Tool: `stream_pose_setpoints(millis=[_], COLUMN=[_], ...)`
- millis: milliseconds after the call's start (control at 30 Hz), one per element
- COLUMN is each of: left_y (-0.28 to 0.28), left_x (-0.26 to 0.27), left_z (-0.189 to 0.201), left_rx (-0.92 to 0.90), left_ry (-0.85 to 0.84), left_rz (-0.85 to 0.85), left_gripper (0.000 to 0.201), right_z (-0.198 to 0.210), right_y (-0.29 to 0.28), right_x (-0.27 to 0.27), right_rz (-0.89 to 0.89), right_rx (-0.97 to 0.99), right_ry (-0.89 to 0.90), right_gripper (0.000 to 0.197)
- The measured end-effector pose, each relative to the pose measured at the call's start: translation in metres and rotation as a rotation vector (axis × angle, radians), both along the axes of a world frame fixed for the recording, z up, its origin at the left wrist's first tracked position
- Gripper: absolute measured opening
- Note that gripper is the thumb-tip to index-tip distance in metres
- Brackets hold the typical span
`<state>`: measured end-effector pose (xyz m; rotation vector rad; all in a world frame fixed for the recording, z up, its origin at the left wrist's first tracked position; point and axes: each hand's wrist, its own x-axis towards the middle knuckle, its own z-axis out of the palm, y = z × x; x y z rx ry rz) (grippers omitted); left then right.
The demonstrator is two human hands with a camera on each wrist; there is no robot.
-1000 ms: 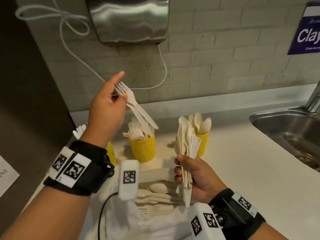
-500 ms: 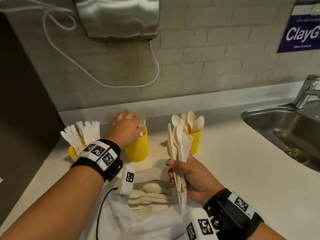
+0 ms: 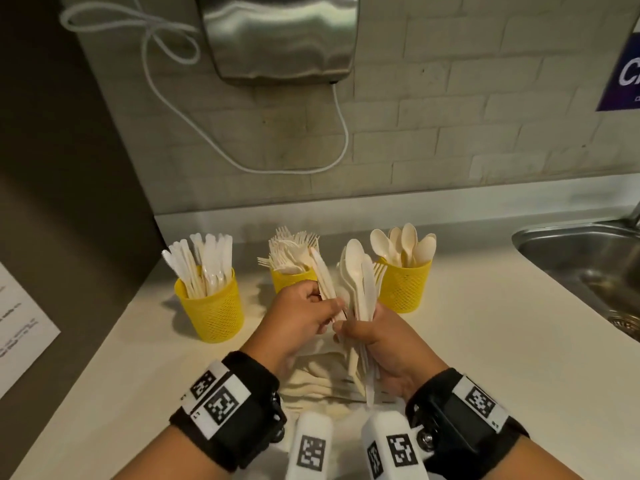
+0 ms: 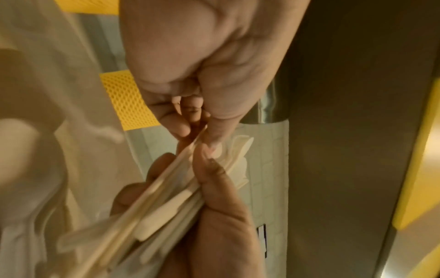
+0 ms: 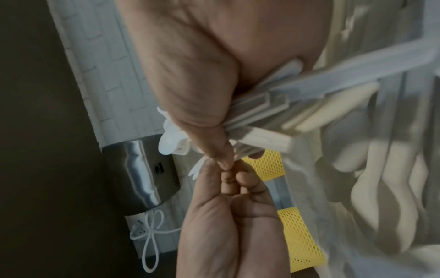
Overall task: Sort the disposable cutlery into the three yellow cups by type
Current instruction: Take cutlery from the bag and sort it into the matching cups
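The right hand (image 3: 384, 344) grips a mixed bunch of cutlery (image 3: 360, 282) upright; the left hand (image 3: 298, 320) pinches one piece (image 3: 323, 275) from it.

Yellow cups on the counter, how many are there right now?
3. The left cup holds knives, the middle cup, partly behind the left hand, holds forks, and the right cup holds spoons. None looks hidden.

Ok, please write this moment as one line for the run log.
step: pick next piece | right hand: holds cutlery bundle | left hand: pinches one piece from bundle | cups: knives, forks, spoons sorted
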<state>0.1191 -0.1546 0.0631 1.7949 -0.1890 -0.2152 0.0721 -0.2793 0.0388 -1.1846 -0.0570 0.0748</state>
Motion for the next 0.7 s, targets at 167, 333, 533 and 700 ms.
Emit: stream_pose_setpoints(millis=[167,333,533,700], left_y=[0.01,0.039,0.125,0.133], left_x=[0.0,0.006,0.031,0.052], left_z=[-0.001,0.033,0.087,0.049], left_rx=[-0.092,-0.065,0.255,0.601], left_ry=[0.04,-0.141,-0.647,-0.55], left_rz=[0.091,0.155,0.57,0.536], left_gripper=[0.003,0.005,0.054,0.087], right_z=[-0.005,-0.008,-0.01,-0.007], right_y=[0.01,0.011,0.001,0.0], right_x=[0.001,0.004,0.004,-0.001], right_rz=[-0.069,-0.199,-0.263,-0.197], right_rx=[0.052,0.131,0.18,0.235], right_ry=[0.113,0.179,0.202,0.211], right_gripper=[0.027,0.013,0.009,0.009])
